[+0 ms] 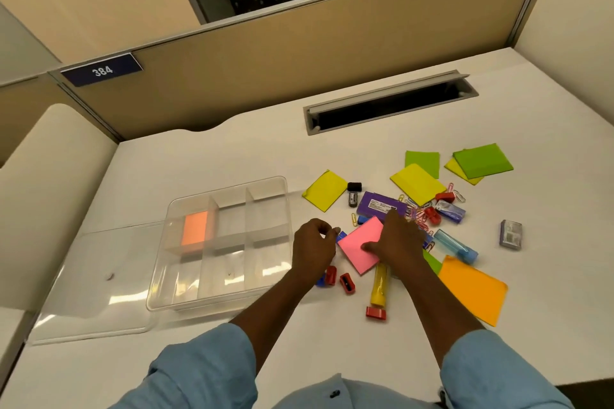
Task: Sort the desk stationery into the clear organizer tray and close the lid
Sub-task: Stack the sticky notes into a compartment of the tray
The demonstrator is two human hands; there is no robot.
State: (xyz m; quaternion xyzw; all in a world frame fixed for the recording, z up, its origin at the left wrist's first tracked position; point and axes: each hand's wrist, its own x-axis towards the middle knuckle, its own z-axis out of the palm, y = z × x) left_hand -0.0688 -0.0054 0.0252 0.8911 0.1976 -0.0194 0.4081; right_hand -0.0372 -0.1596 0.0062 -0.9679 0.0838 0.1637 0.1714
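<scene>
The clear organizer tray (186,279) sits left of centre with an orange sticky pad (194,230) in one back compartment. Its clear lid (86,292) lies flat to the left. My right hand (397,239) grips the edge of a pink sticky pad (360,241), thumb on top. My left hand (314,247) hovers curled just left of that pad, above a blue sharpener (341,236), holding nothing I can see. Around them lie red sharpeners (347,283), a yellow tube (378,285), a purple box (378,206) and loose paper clips (419,217).
Yellow pads (325,190), green pads (481,161) and a large orange pad (473,289) spread right of the hands. A small staple box (511,234) lies far right. A cable slot (392,103) is set into the desk at the back, with a partition behind it.
</scene>
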